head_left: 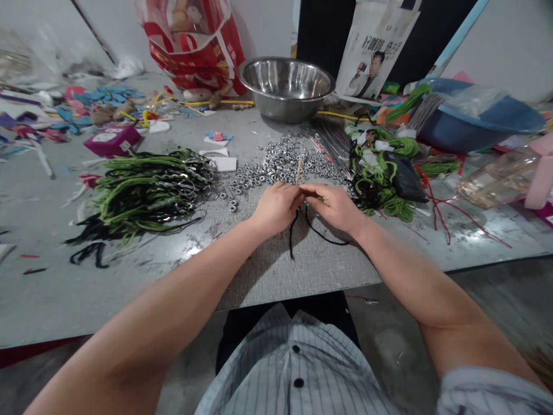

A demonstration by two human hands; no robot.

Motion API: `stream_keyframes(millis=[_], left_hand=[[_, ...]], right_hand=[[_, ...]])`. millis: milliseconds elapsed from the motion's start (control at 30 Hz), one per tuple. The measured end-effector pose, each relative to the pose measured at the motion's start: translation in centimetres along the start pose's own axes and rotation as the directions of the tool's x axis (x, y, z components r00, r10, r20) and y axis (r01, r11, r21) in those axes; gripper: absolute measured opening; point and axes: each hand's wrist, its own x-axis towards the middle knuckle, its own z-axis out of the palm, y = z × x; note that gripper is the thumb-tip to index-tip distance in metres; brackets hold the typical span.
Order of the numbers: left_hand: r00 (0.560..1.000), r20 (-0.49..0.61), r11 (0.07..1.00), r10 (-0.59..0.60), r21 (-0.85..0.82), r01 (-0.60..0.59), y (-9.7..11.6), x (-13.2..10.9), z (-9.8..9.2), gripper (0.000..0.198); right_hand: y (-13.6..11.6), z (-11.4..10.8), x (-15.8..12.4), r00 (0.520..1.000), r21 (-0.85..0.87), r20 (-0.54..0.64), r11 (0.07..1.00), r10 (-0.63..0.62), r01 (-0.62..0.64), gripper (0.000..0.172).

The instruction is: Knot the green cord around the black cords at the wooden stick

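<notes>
My left hand (275, 206) and my right hand (333, 206) meet at the middle of the grey table (268, 271), both with fingers pinched together. A thin wooden stick (298, 170) rises between them, held in my left hand's fingers. A black cord (311, 227) hangs from the pinch and loops over the table toward me; my right hand's fingers close on it, with a bit of green showing. Just beyond my hands lies a heap of small metal nuts (283, 161).
A pile of finished green-and-black cords (149, 190) lies left. Loose green and black cords (380, 173) sit right, by a blue basin (479, 118). A steel bowl (286, 86), a red bag (194, 40), a clear bottle (496, 178) and foam craft scraps (86, 106) ring the back.
</notes>
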Motion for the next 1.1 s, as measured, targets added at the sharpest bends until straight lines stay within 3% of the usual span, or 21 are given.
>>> stream_keyframes(millis=[300, 467, 700, 867, 1100], left_hand=[[0.999, -0.002, 0.999, -0.050, -0.018, 0.050, -0.1, 0.2, -0.5, 0.030], [0.997, -0.057, 0.988, -0.061, -0.144, 0.053, -0.3, 0.1, -0.4, 0.019], [0.997, -0.052, 0.970, -0.052, -0.240, 0.038, -0.6, 0.0, -0.4, 0.010], [0.999, 0.042, 0.990, -0.033, -0.135, 0.038, -0.8, -0.2, -0.9, 0.006], [0.991, 0.129, 0.998, -0.034, 0.066, 0.025, -1.0, -0.3, -0.5, 0.018]], right_hand=[[-0.4, 0.2, 0.2, 0.997, -0.074, -0.026, 0.995, 0.066, -0.068, 0.016], [0.0, 0.3, 0.1, 0.994, -0.034, -0.024, 0.993, 0.109, -0.110, 0.015], [0.1, 0.0, 0.1, 0.994, 0.011, 0.009, 0.994, 0.108, -0.108, 0.014], [0.1, -0.1, 0.2, 0.994, -0.060, 0.033, 0.993, 0.105, -0.103, 0.011], [1.0, 0.6, 0.3, 0.990, -0.215, 0.102, 0.974, 0.099, -0.075, 0.012]])
